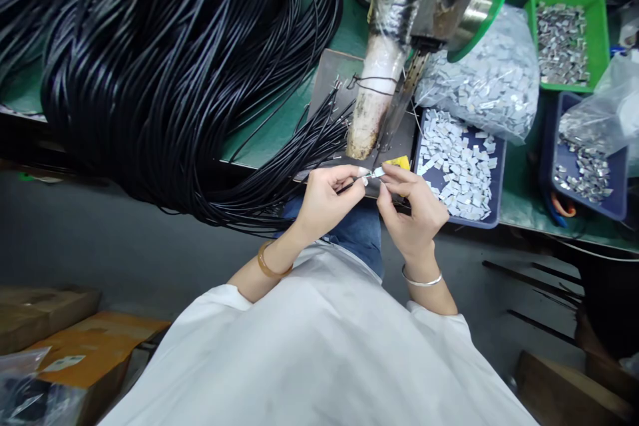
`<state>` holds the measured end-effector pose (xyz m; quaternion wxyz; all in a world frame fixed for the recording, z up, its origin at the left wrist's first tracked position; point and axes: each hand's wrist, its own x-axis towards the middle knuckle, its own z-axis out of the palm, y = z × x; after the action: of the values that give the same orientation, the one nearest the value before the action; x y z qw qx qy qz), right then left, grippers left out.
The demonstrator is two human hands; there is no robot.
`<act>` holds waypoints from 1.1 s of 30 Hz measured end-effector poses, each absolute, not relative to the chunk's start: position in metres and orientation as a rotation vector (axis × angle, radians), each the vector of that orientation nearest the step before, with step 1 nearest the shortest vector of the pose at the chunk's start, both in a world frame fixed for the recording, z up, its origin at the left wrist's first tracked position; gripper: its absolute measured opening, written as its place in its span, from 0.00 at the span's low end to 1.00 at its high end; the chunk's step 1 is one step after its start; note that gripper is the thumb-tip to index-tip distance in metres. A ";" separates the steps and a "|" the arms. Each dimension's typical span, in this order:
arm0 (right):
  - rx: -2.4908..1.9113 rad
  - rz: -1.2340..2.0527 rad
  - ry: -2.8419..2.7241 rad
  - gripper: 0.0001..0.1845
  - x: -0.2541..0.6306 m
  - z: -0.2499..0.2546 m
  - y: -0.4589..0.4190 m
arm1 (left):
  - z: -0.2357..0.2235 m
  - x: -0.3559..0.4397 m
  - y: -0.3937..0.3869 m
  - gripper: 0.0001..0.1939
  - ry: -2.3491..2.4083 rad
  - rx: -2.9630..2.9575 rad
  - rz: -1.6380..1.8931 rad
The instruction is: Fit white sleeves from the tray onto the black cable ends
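My left hand point(329, 201) is closed in a pinch on the end of a black cable, just in front of the bench edge. Facing it, my right hand point(412, 210) pinches a small white flat piece point(379, 172) between thumb and fingers. The cable's tip and the white piece meet or nearly meet; contact is too small to make out. Behind my hands rise a wrapped duct point(377, 90) and a soldering fixture point(407, 93) with a green-rimmed wire spool point(479, 20). A blue tray point(495, 203) of similar white pieces stands right of my right hand.
A large bundle of black cables point(164, 80) covers the left of the green bench point(259, 126). To the right are a plastic bag of white pieces point(486, 73), a green tray point(602, 33) and another blue tray point(619, 193) of metal parts. Cardboard boxes point(100, 346) stand on the floor.
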<state>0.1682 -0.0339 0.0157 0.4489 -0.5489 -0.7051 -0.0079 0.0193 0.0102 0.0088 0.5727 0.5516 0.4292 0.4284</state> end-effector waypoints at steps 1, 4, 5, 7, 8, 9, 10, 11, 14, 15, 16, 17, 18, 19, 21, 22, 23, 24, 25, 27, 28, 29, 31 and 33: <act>-1.369 0.000 -1.743 0.05 0.170 0.016 -0.035 | 0.008 0.019 0.010 0.06 1.010 1.316 1.001; -1.422 0.068 -1.710 0.04 0.178 0.019 -0.041 | 0.007 0.017 0.007 0.07 1.007 1.387 0.966; -1.433 0.054 -1.682 0.05 0.181 0.022 -0.044 | 0.008 0.016 0.005 0.08 0.994 1.422 0.933; -1.416 -0.065 -1.579 0.06 0.188 0.030 -0.054 | 0.010 0.011 0.001 0.08 0.932 1.527 0.825; -1.386 -0.135 -1.513 0.08 0.191 0.036 -0.059 | 0.010 0.007 -0.001 0.08 0.886 1.590 0.764; -1.367 -0.183 -1.448 0.11 0.194 0.043 -0.064 | 0.011 0.004 -0.003 0.08 0.839 1.647 0.723; -1.382 -0.198 -1.398 0.14 0.197 0.050 -0.069 | 0.011 0.000 -0.005 0.07 0.807 1.689 0.721; -1.441 -0.174 -1.369 0.16 0.200 0.056 -0.073 | 0.011 -0.004 -0.005 0.07 0.811 1.716 0.773; -1.790 -0.048 -1.434 0.12 0.215 0.067 -0.078 | 0.005 -0.016 0.000 0.05 1.073 1.772 1.125; -1.891 -0.044 -1.493 0.07 0.222 0.066 -0.077 | 0.002 -0.019 0.004 0.05 1.210 1.808 1.223; -1.966 -0.089 -1.559 0.04 0.231 0.063 -0.074 | -0.001 -0.021 0.009 0.06 1.340 1.861 1.275; -2.019 -0.132 -1.624 0.05 0.239 0.059 -0.069 | -0.004 -0.023 0.014 0.06 1.433 1.923 1.285; -2.055 -0.137 -1.704 0.06 0.248 0.053 -0.064 | -0.007 -0.024 0.019 0.05 1.486 1.977 1.271; -2.074 -0.158 -1.752 0.05 0.256 0.046 -0.058 | -0.009 -0.025 0.024 0.04 1.510 2.002 1.259; -2.098 -0.163 -1.855 0.05 0.269 0.034 -0.047 | -0.013 -0.025 0.032 0.05 1.504 1.943 1.291; -2.108 -0.159 -1.903 0.05 0.273 0.029 -0.041 | -0.014 -0.024 0.034 0.05 1.488 1.854 1.337; -2.119 -0.155 -1.943 0.06 0.277 0.026 -0.037 | -0.013 -0.025 0.036 0.05 1.464 1.738 1.396; -2.134 -0.161 -1.974 0.06 0.279 0.023 -0.033 | -0.012 -0.026 0.036 0.05 1.432 1.613 1.460; -2.154 -0.177 -1.988 0.06 0.280 0.021 -0.030 | -0.009 -0.027 0.035 0.06 1.391 1.498 1.520; -2.191 -0.233 -1.978 0.05 0.280 0.018 -0.024 | 0.002 -0.032 0.028 0.08 1.276 1.368 1.566; -2.197 -0.260 -1.955 0.05 0.279 0.018 -0.022 | 0.008 -0.034 0.023 0.08 1.195 1.364 1.527; -2.188 -0.271 -1.918 0.04 0.278 0.017 -0.020 | 0.016 -0.036 0.017 0.07 1.100 1.395 1.435; -2.108 -0.233 -1.792 0.03 0.272 0.018 -0.019 | 0.028 -0.037 0.003 0.07 0.824 1.482 1.048; -1.961 -0.158 -1.610 0.03 0.261 0.024 -0.023 | 0.033 -0.032 -0.008 0.08 0.541 1.478 0.638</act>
<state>0.2614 -0.0233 0.0238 0.2951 -0.7371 -0.6051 -0.0593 -0.0322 -0.0079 0.0332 0.6607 0.6532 0.2393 0.2820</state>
